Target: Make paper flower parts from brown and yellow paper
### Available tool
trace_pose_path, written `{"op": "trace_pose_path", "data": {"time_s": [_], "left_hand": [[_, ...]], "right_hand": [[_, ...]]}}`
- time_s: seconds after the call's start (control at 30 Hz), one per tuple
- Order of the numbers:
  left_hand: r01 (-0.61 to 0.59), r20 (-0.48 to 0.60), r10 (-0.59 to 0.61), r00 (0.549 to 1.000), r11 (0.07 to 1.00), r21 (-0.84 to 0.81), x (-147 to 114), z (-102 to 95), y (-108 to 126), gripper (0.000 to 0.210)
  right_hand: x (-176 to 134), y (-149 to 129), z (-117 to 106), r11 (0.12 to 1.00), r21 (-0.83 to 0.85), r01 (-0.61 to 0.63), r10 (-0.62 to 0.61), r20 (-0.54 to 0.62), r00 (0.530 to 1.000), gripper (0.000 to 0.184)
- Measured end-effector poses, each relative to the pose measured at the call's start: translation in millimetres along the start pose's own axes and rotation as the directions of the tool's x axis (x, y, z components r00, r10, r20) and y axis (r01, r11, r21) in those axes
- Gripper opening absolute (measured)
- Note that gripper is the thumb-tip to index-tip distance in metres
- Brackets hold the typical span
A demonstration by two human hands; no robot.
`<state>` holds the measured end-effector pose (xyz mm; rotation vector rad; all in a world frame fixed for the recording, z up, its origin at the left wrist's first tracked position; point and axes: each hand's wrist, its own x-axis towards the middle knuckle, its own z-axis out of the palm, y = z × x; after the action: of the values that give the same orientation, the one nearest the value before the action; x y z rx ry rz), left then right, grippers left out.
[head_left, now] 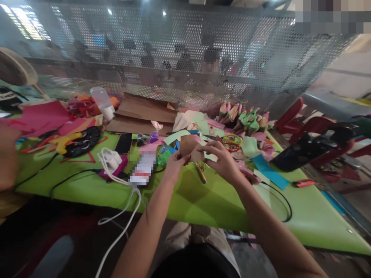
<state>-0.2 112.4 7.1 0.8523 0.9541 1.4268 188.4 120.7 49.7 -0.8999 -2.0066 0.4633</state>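
From my end of the feed, my left grip (177, 164) is pinched on a small piece of brown paper (188, 146), fingertips at its lower edge. My right grip (218, 157) is also closed on the brown paper, thumb and fingers at its right side. The paper is held up between the two, above the green desk (324, 220). Just below it lies a slim tool (201, 174), tilted on the desk. Near my right wrist I see a pink glue gun (247, 172) with a black cord, and beyond it a blue paper strip (271, 172), a red cutter (303, 183) and a black bottle (298, 152) leaning over. To the left sit a lit phone (144, 168) and a magenta power strip (114, 170) carrying white plugs. Farther back are paper-wrapped bundles (245, 116) on the right and large brown sheets (142, 110) left of centre. A perforated metal screen (174, 73) stands behind it all, and a fan (17, 69) at far left.
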Motion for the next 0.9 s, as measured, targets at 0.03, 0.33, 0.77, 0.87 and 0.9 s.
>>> {"op": "trace_pose_path", "data": {"time_s": [0.03, 0.33, 0.77, 0.87, 0.9], "left_hand": [[0.019, 0.019, -0.019, 1.0, 1.0, 0.004, 0, 0.2, -1, 0.037], [-0.068, 0.08, 0.053, 0.995, 0.978, 0.195, -4, 0.6, 2, 0.034], [-0.233, 0.2, 0.158, 0.967, 0.867, 0.44, -17, 10.0, 6, 0.037], [-0.281, 0.236, 0.183, 0.954, 0.822, 0.496, -20, 10.4, 6, 0.041], [-0.31, 0.257, 0.201, 0.945, 0.797, 0.518, -20, 10.6, 6, 0.041]], "right_hand": [[-1, 3, 1, 1.0, 0.014, 0.002, -0.002, 0.008, 1.0, 0.033], [-2, 7, 4, 0.985, 0.169, -0.018, 0.01, 0.05, 0.999, 0.01], [-4, 7, 14, 0.976, 0.117, -0.182, 0.195, -0.111, 0.975, 0.015], [-4, 7, 15, 0.973, 0.123, -0.194, 0.211, -0.139, 0.968, 0.015], [-4, 7, 15, 0.972, 0.131, -0.197, 0.216, -0.147, 0.965, 0.015]]}}
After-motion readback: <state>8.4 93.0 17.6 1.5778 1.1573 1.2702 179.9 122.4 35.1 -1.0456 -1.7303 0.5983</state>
